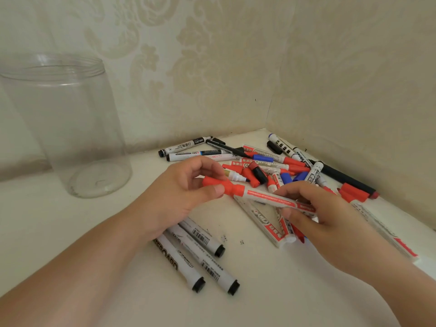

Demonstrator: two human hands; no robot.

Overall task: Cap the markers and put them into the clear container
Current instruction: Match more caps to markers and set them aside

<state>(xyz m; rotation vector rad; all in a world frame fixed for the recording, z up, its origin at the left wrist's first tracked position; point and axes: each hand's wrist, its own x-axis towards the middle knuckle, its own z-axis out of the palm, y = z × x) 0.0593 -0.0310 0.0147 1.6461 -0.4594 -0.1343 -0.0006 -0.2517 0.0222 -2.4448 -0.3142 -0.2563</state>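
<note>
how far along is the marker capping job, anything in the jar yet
Barely started. The clear jar looks empty, so nothing is stored yet. In hand: the left hand holds a red cap on the end of the red marker gripped by the right hand. Left: the pile of markers and loose caps by the corner, plus three black-ended markers lying near the left wrist.

the white black-capped marker [178, 263] lying nearest the left forearm reads "eboard" in bold black letters. a white marker with a black band [185, 146] by the wall shows "deli". barcodes mark two neighbouring white markers [201, 236]; other print is illegible.
</note>
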